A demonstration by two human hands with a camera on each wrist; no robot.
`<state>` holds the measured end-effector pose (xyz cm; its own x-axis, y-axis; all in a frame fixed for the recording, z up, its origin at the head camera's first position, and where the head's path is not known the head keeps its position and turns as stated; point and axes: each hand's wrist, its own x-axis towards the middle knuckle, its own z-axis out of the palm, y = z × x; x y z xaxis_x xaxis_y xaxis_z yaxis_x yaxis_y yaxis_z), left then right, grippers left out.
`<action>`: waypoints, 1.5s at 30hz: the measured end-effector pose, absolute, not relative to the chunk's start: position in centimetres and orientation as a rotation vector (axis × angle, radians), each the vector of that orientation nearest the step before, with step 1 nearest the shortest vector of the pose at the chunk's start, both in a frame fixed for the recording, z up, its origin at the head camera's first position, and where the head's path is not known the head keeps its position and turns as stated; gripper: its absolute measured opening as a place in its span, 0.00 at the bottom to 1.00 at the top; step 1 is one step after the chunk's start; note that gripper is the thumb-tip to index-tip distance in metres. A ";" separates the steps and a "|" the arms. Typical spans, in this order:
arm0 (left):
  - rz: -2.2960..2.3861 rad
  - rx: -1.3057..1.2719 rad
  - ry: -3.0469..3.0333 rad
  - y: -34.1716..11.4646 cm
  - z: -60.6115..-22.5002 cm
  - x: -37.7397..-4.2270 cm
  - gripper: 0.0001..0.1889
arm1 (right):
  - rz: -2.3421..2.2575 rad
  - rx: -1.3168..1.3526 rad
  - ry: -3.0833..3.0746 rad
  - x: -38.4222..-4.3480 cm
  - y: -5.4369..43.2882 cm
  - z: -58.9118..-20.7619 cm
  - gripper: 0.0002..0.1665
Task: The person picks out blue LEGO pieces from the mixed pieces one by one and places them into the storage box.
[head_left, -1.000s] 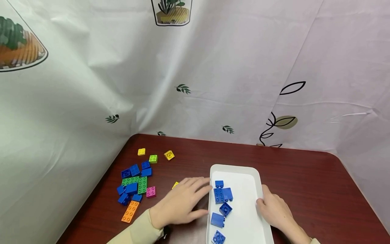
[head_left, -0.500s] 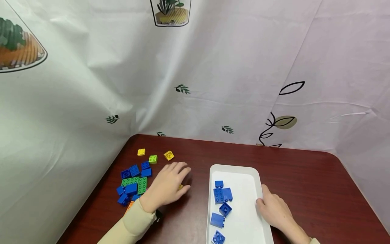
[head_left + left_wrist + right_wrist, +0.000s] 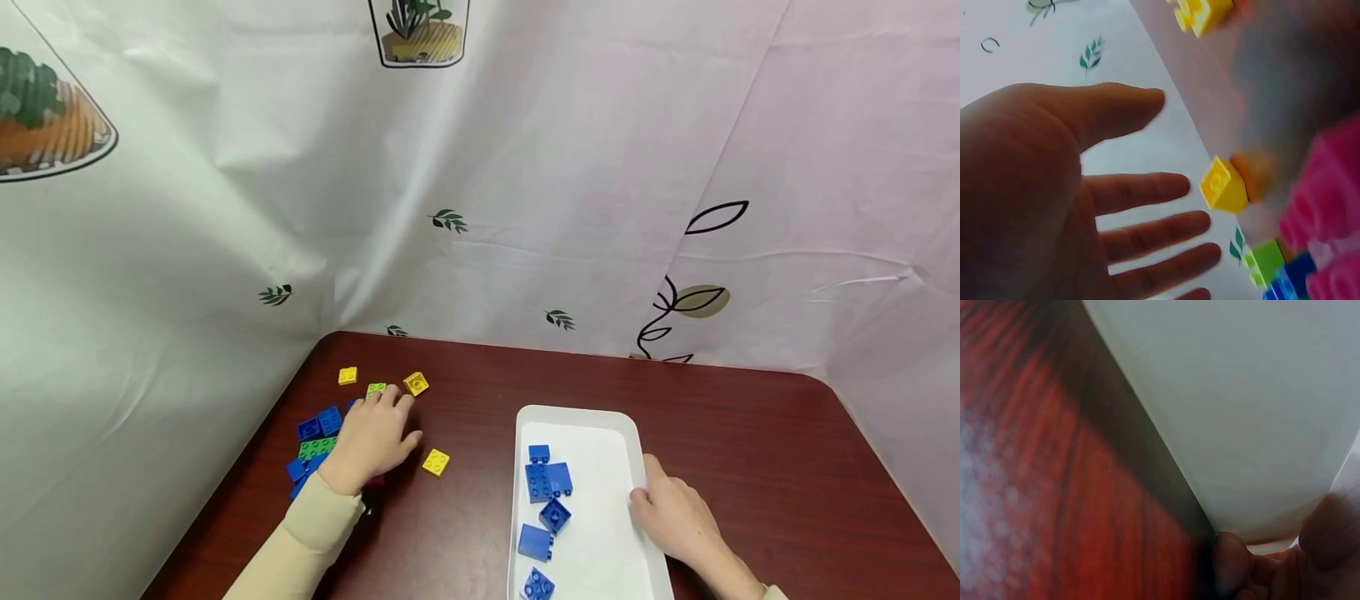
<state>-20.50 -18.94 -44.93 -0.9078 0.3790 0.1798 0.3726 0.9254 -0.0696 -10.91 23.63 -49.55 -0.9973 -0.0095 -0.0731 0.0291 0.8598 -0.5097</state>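
My left hand (image 3: 375, 437) reaches over the loose building bricks at the table's left, fingers extended and holding nothing. Under and beside it lie blue bricks (image 3: 330, 420) and a green brick (image 3: 317, 447). Just past its fingertips are a lime green brick (image 3: 376, 389) and a yellow brick (image 3: 416, 383). The left wrist view shows spread fingers, with a pink brick (image 3: 1329, 181) close to the camera. With thumb on top, my right hand (image 3: 678, 512) grips the right rim of a white tray (image 3: 603, 500). Several blue bricks (image 3: 535, 542) lie along the tray's left side.
One yellow brick (image 3: 436, 462) lies between the left hand and the tray, and another yellow brick (image 3: 347, 376) near the far left corner. My left sleeve (image 3: 300, 533) covers part of the brick pile. A patterned white cloth (image 3: 525, 167) hangs behind the dark red table (image 3: 735, 425).
My left hand has moved left from the tray's edge to above the brick pile, uncovering the yellow brick beside the tray. My right hand and the tray have stayed put.
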 end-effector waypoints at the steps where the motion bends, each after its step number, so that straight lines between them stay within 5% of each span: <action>1: 0.057 -0.543 -2.915 -19.2 -44.8 -20.6 0.29 | -0.811 0.017 2.959 -10.9 23.6 -49.5 0.28; 14: 0.053 -0.236 -3.188 -22.3 -44.3 -21.2 0.34 | -0.821 0.022 2.949 -10.9 23.6 -49.5 0.28; 29: -0.004 -0.291 -3.150 -23.1 -44.6 -21.7 0.22 | -0.825 0.019 2.957 -10.8 23.6 -49.5 0.27; 45: 0.032 -0.343 -3.113 -22.8 -45.0 -21.8 0.24 | -0.823 0.019 2.964 -10.8 23.6 -49.5 0.25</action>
<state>-21.81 -22.85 -44.98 -0.9760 0.2178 0.0074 0.2176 0.9758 -0.0211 -10.80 23.56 -49.53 -0.9978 -0.0056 -0.0664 0.0294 0.8570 -0.5144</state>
